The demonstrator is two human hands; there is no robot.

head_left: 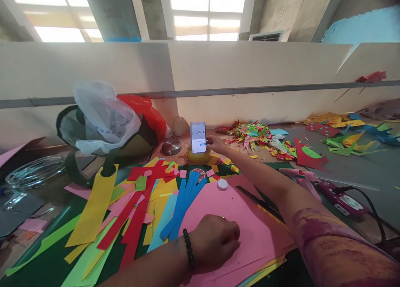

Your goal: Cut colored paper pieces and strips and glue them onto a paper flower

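Observation:
My left hand (215, 241), with a dark bead bracelet at the wrist, rests in a loose fist on a stack of pink paper sheets (206, 203); nothing shows in its curled fingers. My right hand (217, 145) reaches forward, its bent fingers gripping the right edge of an upright phone (198, 139) with a lit screen showing digits. Under the phone is a yellow round object (199, 155). On the pink sheets lie a white round cap (222, 184) and a dark flat strip (259, 200). Blue paper strips (181, 208) lie left of the stack.
Red, yellow and green paper strips (137, 203) cover the left side. A bag (137, 137) holding plastic bags stands at back left, near a metal lid (171, 147). Colourful paper scraps (253, 135) pile at the back. A glue gun (301, 174) and a corded purple box (342, 198) lie right.

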